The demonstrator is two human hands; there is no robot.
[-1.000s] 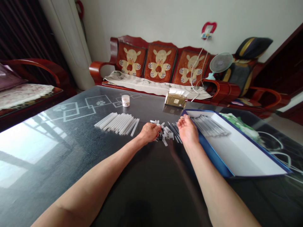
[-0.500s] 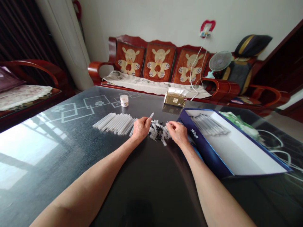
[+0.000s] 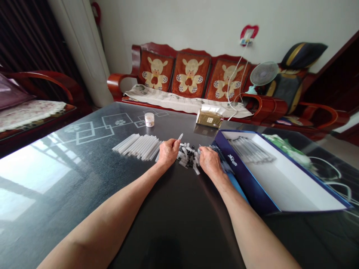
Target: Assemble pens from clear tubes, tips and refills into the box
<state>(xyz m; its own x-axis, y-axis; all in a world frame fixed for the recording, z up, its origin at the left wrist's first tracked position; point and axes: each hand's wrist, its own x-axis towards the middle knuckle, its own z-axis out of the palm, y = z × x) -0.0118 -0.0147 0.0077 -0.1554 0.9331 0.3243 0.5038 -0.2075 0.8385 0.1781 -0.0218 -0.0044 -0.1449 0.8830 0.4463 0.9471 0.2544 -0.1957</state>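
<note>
My left hand is closed around a whitish translucent tube, whose tip sticks up past the thumb. To its right, my right hand is pinched, with a tiny tip at the fingertips too small to name. Between the hands lies a loose pile of small white and black pieces. A row of whitish tubes is laid side by side left of my left hand. Thin dark rods lie partly hidden between my right hand and the box.
On the right stands an open blue box with a white inside, holding several grey tubes at its far end. A small white jar and a tissue pack stand farther back. A green-white bag and white cables lie beyond the box.
My right hand has shifted slightly downward relative to the pile, and more of the thin rods beside the box show. The left hand keeps its hold on the tube. The view has shifted slightly.
</note>
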